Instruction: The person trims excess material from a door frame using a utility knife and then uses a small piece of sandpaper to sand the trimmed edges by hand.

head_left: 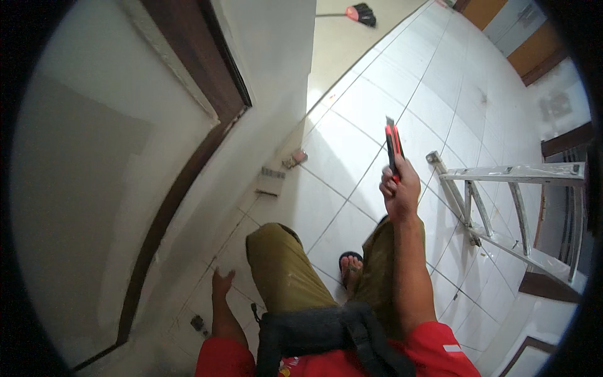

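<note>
A red and black utility knife (394, 139) is gripped in my right hand (401, 187), held out ahead over the tiled floor. Its short metal blade tip shows at the far end, pointing away from me. My left hand (223, 281) hangs low at my left side, thumb and fingers apart, with nothing visible in it. The nearest surface to that hand is the white wall (182, 242) beside it; I see no contact.
An aluminium ladder (509, 173) stands at the right. By the wall's corner on the white tiles (339, 157) sit a small pale block-like thing (270, 182) and a crumpled piece (294, 158). A small dark object (198, 323) lies lower left; a black-and-red broom head (361, 14) lies far ahead.
</note>
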A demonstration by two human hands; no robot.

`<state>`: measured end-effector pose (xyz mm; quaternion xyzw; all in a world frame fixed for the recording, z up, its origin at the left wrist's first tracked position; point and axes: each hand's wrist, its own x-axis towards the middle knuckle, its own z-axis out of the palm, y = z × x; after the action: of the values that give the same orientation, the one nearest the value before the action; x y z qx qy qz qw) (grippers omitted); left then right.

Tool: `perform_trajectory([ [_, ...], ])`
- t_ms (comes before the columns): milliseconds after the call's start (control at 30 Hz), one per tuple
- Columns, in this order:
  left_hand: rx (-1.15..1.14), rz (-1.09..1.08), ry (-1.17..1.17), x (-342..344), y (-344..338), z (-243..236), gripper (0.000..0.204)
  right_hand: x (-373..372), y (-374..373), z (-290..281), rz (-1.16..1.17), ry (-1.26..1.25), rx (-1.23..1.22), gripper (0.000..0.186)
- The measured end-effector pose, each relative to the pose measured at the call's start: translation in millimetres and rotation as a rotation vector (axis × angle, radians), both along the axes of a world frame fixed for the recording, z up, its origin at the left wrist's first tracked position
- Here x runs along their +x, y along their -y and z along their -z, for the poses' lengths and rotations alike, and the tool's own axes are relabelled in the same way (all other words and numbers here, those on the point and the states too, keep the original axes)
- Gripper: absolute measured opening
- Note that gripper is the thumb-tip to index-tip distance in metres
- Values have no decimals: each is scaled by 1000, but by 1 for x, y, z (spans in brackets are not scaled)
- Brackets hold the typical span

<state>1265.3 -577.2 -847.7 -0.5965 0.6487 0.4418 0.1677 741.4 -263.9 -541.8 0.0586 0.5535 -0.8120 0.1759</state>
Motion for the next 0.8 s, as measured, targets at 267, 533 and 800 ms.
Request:
perform_trajectory([
  [267,-224,-303,-322,-82,-41,-136,56,-81,21,89,56,175,-322,27],
  [533,-474,-255,-490,-206,-61,-343,45,-97,69,166,-40,312,-233,25],
  [800,-443,415,-676,-303,-100,-479,44,-81,85,148,-304,296,-223,29],
])
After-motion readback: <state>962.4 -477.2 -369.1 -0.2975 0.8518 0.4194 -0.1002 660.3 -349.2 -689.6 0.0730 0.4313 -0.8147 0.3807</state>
